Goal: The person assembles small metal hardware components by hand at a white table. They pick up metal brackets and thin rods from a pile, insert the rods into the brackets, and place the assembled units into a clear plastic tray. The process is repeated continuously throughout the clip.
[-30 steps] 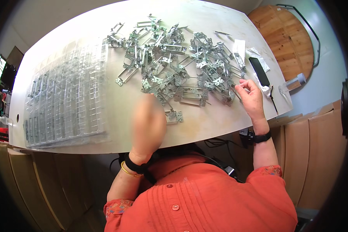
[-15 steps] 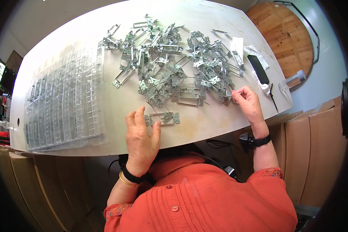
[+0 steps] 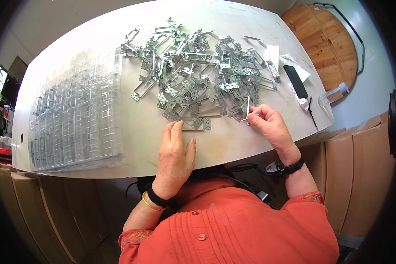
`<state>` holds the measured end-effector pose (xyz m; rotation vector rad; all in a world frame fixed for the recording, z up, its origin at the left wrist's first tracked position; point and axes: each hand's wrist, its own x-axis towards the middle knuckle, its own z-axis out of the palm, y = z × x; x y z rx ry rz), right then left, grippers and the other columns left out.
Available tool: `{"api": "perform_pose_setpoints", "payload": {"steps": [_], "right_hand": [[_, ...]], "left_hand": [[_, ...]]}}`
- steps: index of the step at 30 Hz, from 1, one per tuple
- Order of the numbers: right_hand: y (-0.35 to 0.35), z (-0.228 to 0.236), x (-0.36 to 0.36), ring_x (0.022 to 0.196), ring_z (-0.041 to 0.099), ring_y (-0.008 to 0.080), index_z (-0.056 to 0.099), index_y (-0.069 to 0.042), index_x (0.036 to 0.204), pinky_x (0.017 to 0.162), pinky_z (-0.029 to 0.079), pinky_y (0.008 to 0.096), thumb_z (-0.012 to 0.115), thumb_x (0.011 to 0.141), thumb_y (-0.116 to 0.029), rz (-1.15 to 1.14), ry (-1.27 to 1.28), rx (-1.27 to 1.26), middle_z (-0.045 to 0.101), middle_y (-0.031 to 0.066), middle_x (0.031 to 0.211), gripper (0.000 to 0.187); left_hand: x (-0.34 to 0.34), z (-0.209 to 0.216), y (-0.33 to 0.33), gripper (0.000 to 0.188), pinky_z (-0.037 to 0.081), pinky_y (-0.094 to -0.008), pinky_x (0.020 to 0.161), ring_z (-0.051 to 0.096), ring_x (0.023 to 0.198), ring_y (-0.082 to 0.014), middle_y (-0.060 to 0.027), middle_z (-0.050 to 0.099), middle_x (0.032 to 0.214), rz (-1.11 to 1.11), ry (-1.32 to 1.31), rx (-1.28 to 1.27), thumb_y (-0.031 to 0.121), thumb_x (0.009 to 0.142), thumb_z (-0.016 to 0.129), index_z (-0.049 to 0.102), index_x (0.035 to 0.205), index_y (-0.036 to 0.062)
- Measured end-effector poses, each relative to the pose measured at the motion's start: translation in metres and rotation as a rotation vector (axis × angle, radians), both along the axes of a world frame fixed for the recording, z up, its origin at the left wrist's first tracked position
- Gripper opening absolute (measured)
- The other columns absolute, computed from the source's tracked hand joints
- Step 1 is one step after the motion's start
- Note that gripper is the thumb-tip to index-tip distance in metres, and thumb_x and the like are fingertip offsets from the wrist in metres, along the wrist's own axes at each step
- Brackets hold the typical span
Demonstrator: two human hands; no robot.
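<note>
A large heap of thin silvery metal brackets (image 3: 193,72), tangled together, covers the middle of the white table. At its near edge on the right, my right hand (image 3: 270,125) pinches one metal bracket (image 3: 248,107), whose long thin bar stands up above the fingers. My left hand (image 3: 174,152) rests palm down on the table with fingers stretched out. Its fingertips touch or partly cover the left end of another flat metal bracket (image 3: 202,124), which lies at the front of the heap. Whether these fingers grip it cannot be seen.
Stacked clear plastic trays (image 3: 77,112) with compartments lie on the left of the table (image 3: 215,152). On the right are a black phone (image 3: 295,81), white tissue (image 3: 297,66), a dark thin cord (image 3: 312,114) and a clear container (image 3: 336,93). Cardboard boxes (image 3: 365,176) stand beyond the edge.
My right hand has drawn back to the left and nearer, with a bracket now upright in its fingers. My left hand has shifted right, and the bracket by it lies closer to the heap.
</note>
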<state>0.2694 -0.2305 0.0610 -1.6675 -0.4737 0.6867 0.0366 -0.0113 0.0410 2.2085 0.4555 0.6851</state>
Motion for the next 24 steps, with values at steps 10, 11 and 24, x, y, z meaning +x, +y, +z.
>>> {"api": "perform_pose_setpoints", "payload": {"steps": [10,11,24], "right_hand": [[0.046,-0.012,-0.014,0.127,0.061,0.0129,0.069,-0.007,0.099,0.107,0.047,0.0306,0.079,0.106,-0.011,0.090,0.024,0.149,0.076,0.0107,0.123,0.012],[0.052,-0.015,-0.015,0.128,0.061,0.0138,0.069,-0.007,0.100,0.107,0.047,0.0316,0.079,0.106,-0.012,0.094,0.020,0.155,0.076,0.0107,0.122,0.012],[0.039,0.010,-0.020,0.105,0.067,0.0097,0.069,-0.005,0.103,0.094,0.054,0.0290,0.078,0.106,-0.014,0.104,-0.166,0.017,0.077,0.0148,0.125,0.013]], "left_hand": [[0.004,-0.014,0.004,0.047,0.059,-0.0451,0.106,0.065,0.134,-0.0436,-0.0330,0.057,0.149,0.033,-0.009,0.030,0.004,0.099,0.074,0.057,0.142,-0.0067],[0.004,-0.015,0.004,0.047,0.059,-0.0453,0.107,0.064,0.135,-0.0444,-0.0336,0.055,0.151,0.041,-0.004,0.030,0.004,0.099,0.074,0.057,0.142,-0.0067],[0.001,-0.021,-0.002,0.050,0.057,-0.0457,0.108,0.060,0.138,-0.0468,-0.0324,0.049,0.157,0.026,-0.018,0.060,0.002,0.096,0.076,0.059,0.142,-0.0055]]}}
